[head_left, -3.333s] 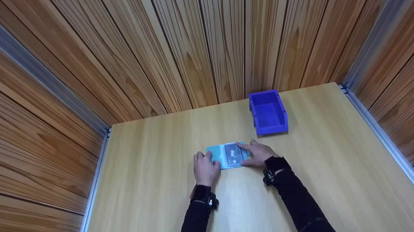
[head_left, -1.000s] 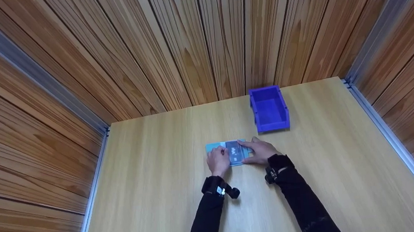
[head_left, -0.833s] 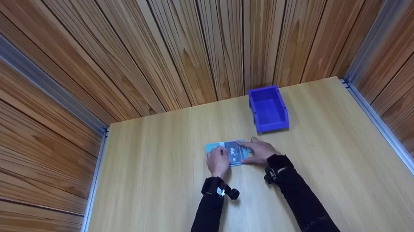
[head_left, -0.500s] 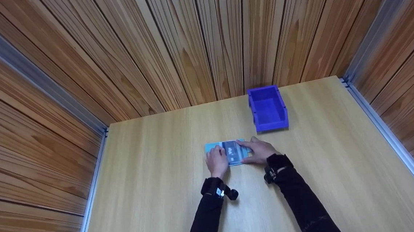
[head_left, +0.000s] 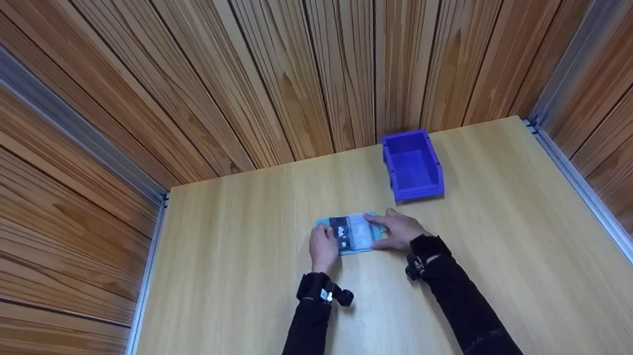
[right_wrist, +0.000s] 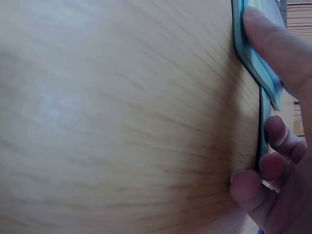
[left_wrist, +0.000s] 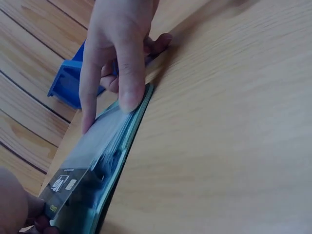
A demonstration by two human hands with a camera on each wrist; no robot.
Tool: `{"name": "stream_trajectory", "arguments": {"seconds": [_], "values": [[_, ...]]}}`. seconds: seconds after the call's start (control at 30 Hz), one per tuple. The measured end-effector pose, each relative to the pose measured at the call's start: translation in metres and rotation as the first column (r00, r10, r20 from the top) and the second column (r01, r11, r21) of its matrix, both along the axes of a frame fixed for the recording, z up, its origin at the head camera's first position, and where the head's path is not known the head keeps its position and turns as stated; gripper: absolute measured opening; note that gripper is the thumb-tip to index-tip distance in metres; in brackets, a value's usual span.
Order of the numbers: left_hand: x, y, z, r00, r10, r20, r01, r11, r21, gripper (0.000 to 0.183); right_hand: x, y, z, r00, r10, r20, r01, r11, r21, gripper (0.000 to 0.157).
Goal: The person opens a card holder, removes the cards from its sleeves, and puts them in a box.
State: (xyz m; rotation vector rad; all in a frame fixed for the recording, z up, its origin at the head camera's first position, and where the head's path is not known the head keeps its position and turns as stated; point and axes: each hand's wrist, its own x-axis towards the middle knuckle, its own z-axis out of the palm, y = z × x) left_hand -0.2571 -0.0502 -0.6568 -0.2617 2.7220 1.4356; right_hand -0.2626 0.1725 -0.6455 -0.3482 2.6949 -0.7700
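A teal card holder (head_left: 361,232) with clear plastic sleeves lies opened out on the table. My left hand (head_left: 323,248) pinches the left end of a dark card (head_left: 340,233) printed with white letters. In the left wrist view the card (left_wrist: 62,187) sticks partly out of a clear sleeve (left_wrist: 100,134), and a left fingertip shows under its end. My right hand (head_left: 399,231) holds the holder's right end, thumb (right_wrist: 270,36) on the near edge and index finger on the far side. Its other fingers curl by the holder's flap.
A blue-purple plastic bin (head_left: 413,165) stands at the back right of the light wooden table (head_left: 234,272), near the plank wall (head_left: 298,78). Metal rails (head_left: 146,289) run along the table's left and right edges.
My left hand went from the holder's left end onto the card, then moved left. The card slid left with it, partly out of the clear sleeve. My right hand kept its place.
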Motion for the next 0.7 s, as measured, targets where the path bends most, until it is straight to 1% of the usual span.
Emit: {"name": "stream_trajectory", "arguments": {"seconds": [0.1,0.3,0.53,0.7], "values": [[0.0,-0.005,0.0,1.0,0.011,0.018,-0.012,1.0,0.024,0.019,0.0,0.0,0.0,1.0,-0.002,0.005,0.002,1.0,-0.001,0.085],[0.002,-0.013,-0.001,1.0,0.026,-0.008,-0.026,0.999,0.028,0.019,0.0,0.001,-0.001,1.0,0.013,-0.005,-0.013,1.0,0.01,0.086],[0.003,-0.02,-0.005,0.999,0.037,0.021,-0.038,0.997,0.065,0.019,0.001,0.001,0.0,1.0,0.018,-0.005,-0.018,1.0,-0.003,0.085],[0.003,-0.022,-0.005,0.999,0.026,0.031,-0.028,0.997,0.074,0.018,-0.001,0.0,0.0,1.0,0.025,-0.012,-0.025,1.0,0.006,0.085]]}}
